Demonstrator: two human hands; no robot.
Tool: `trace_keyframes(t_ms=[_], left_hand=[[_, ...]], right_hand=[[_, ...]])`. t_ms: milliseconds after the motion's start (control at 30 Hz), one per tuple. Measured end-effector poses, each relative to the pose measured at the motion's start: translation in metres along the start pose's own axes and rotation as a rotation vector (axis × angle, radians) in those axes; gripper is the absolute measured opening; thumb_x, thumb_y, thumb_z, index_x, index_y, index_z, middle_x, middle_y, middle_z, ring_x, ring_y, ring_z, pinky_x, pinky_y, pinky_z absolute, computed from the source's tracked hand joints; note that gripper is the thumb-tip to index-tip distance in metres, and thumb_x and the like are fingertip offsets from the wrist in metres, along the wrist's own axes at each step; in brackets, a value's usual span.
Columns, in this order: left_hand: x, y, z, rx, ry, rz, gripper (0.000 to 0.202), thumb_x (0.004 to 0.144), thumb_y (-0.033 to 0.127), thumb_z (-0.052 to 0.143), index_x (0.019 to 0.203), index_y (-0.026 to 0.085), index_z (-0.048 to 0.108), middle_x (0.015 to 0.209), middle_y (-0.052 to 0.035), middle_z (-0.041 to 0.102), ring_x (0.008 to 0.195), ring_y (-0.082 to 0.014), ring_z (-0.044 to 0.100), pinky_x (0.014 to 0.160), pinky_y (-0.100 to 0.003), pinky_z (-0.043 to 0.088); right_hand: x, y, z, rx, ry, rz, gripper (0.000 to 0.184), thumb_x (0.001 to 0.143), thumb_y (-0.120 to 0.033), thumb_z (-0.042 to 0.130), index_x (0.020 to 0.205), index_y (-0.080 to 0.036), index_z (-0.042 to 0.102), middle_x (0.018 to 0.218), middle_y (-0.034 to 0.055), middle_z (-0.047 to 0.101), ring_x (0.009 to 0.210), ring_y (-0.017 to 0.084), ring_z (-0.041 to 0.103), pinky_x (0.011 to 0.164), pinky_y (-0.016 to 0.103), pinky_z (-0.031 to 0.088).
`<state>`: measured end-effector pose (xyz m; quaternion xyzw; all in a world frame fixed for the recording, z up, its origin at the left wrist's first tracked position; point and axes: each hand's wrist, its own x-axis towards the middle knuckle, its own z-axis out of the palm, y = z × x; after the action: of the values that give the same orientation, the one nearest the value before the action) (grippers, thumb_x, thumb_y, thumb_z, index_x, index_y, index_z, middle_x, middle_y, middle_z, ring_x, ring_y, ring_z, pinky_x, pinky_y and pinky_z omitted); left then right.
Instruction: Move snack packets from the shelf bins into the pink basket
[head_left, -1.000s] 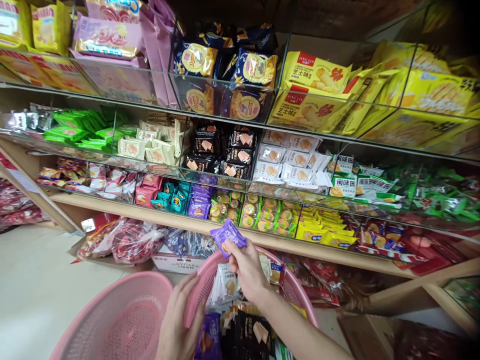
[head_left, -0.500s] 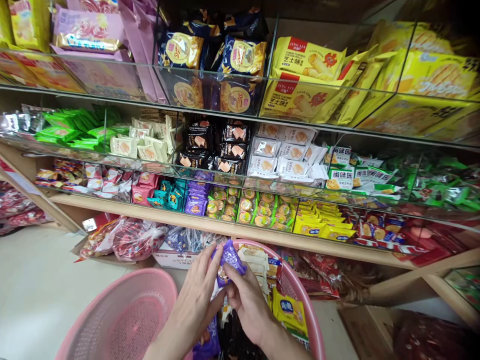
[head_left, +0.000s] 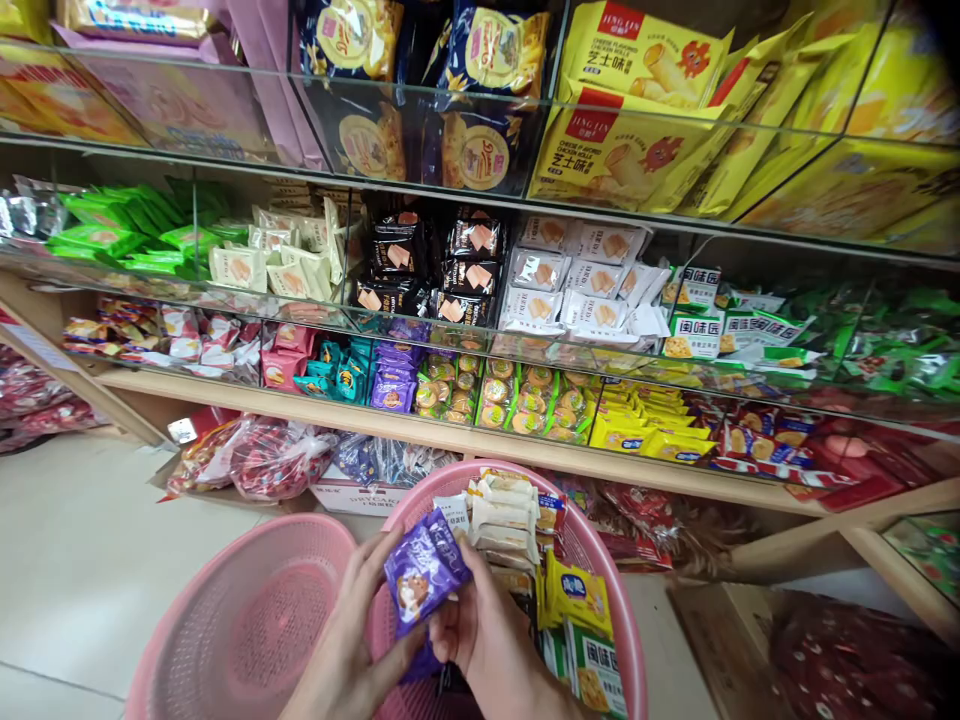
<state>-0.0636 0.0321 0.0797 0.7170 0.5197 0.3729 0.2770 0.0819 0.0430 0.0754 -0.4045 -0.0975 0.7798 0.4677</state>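
Both my hands hold a small purple snack packet (head_left: 422,572) over a pink basket (head_left: 627,640) filled with mixed snack packets. My left hand (head_left: 358,645) grips the packet's lower left side, fingers pinched on it. My right hand (head_left: 487,640) grips its right edge with thumb and fingers closed. White packets (head_left: 501,515), yellow ones (head_left: 579,594) and a green-and-white one (head_left: 594,678) lie in the basket beside my hands. To the left stands a second pink mesh basket (head_left: 247,625) with nothing visible inside.
Shelves with glass dividers (head_left: 480,300) hold rows of snack packets: green, cream, black, white, purple, yellow. Large yellow boxes (head_left: 630,110) sit on the top shelf. Bagged red sweets (head_left: 255,460) and a carton lie on the floor under the lowest shelf. Tiled floor (head_left: 67,560) lies to the left.
The purple packet came down from near the shelf edge into both hands over the basket. My left hand left the basket rim and took hold of it. The view tilted downward.
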Motion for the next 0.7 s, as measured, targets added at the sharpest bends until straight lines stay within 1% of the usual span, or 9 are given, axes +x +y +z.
trace_keyframes(t_ms=[100, 167, 233, 300, 400, 467, 567, 633, 700], left_hand=[[-0.01, -0.005, -0.007, -0.179, 0.021, -0.132, 0.066, 0.079, 0.03, 0.058, 0.137, 0.031, 0.025, 0.137, -0.0078, 0.043, 0.12, -0.0227, 0.05, 0.096, -0.033, 0.049], [-0.014, -0.008, -0.01, -0.224, 0.057, -0.192, 0.067, 0.08, 0.032, 0.058, 0.137, 0.03, 0.024, 0.136, -0.0075, 0.044, 0.118, -0.0221, 0.052, 0.093, -0.031, 0.051], [-0.017, -0.009, -0.011, -0.166, 0.108, -0.184, 0.065, 0.079, 0.033, 0.059, 0.136, 0.03, 0.027, 0.135, -0.0072, 0.045, 0.119, -0.0224, 0.051, 0.095, -0.032, 0.05], [-0.018, -0.009, -0.01, -0.05, 0.122, -0.11, 0.062, 0.078, 0.033, 0.06, 0.133, 0.029, 0.033, 0.133, -0.0076, 0.045, 0.121, -0.0233, 0.048, 0.098, -0.036, 0.047], [-0.019, -0.008, -0.008, 0.074, 0.064, 0.001, 0.055, 0.079, 0.031, 0.059, 0.13, 0.029, 0.039, 0.129, -0.0084, 0.047, 0.122, -0.0231, 0.047, 0.099, -0.036, 0.046], [-0.022, -0.009, -0.008, 0.118, 0.0, 0.039, 0.056, 0.079, 0.03, 0.058, 0.131, 0.03, 0.039, 0.127, -0.0082, 0.049, 0.12, -0.0218, 0.049, 0.096, -0.032, 0.048], [-0.031, -0.015, -0.012, 0.22, -0.112, 0.106, 0.065, 0.074, 0.028, 0.063, 0.134, 0.031, 0.035, 0.126, -0.0068, 0.051, 0.116, -0.0194, 0.053, 0.092, -0.024, 0.049], [-0.037, -0.02, -0.016, 0.298, -0.172, 0.149, 0.07, 0.073, 0.026, 0.064, 0.135, 0.031, 0.033, 0.126, -0.0062, 0.053, 0.115, -0.0182, 0.054, 0.09, -0.021, 0.05], [-0.043, -0.025, -0.018, 0.372, -0.21, 0.166, 0.072, 0.073, 0.026, 0.063, 0.136, 0.03, 0.031, 0.128, -0.0061, 0.053, 0.114, -0.0177, 0.055, 0.089, -0.02, 0.049]], right_hand=[[0.001, 0.002, 0.0, 0.006, 0.036, -0.037, 0.039, 0.072, -0.054, 0.064, 0.077, -0.016, 0.056, 0.049, -0.0029, 0.056, 0.041, 0.009, 0.052, 0.038, 0.017, 0.038], [0.002, 0.003, 0.001, -0.031, 0.06, -0.066, 0.04, 0.069, -0.053, 0.067, 0.085, -0.018, 0.055, 0.051, -0.0029, 0.058, 0.042, 0.01, 0.054, 0.038, 0.017, 0.04], [0.002, 0.006, 0.002, -0.068, 0.074, -0.074, 0.044, 0.068, -0.055, 0.068, 0.088, -0.019, 0.054, 0.051, -0.0025, 0.059, 0.043, 0.011, 0.055, 0.037, 0.017, 0.04], [0.002, 0.011, 0.002, -0.09, 0.05, -0.061, 0.046, 0.067, -0.058, 0.067, 0.087, -0.019, 0.053, 0.049, -0.0033, 0.058, 0.04, 0.011, 0.054, 0.035, 0.016, 0.039], [0.0, 0.024, -0.001, -0.065, -0.04, 0.033, 0.053, 0.062, -0.065, 0.066, 0.087, -0.021, 0.051, 0.045, -0.0057, 0.054, 0.032, 0.009, 0.047, 0.031, 0.016, 0.035], [-0.002, 0.035, -0.007, -0.003, -0.095, 0.137, 0.057, 0.059, -0.068, 0.065, 0.088, -0.021, 0.052, 0.045, -0.0059, 0.054, 0.029, 0.008, 0.044, 0.03, 0.016, 0.034], [-0.005, 0.05, -0.019, 0.099, -0.132, 0.321, 0.055, 0.065, -0.069, 0.06, 0.087, -0.019, 0.056, 0.047, -0.0026, 0.056, 0.032, 0.009, 0.048, 0.031, 0.016, 0.033], [-0.007, 0.059, -0.026, 0.13, -0.106, 0.347, 0.051, 0.068, -0.066, 0.059, 0.086, -0.018, 0.058, 0.052, -0.0005, 0.059, 0.037, 0.01, 0.052, 0.033, 0.016, 0.034], [-0.009, 0.068, -0.031, 0.122, -0.066, 0.287, 0.046, 0.067, -0.061, 0.064, 0.087, -0.019, 0.059, 0.058, 0.0005, 0.061, 0.042, 0.011, 0.055, 0.035, 0.017, 0.036]])
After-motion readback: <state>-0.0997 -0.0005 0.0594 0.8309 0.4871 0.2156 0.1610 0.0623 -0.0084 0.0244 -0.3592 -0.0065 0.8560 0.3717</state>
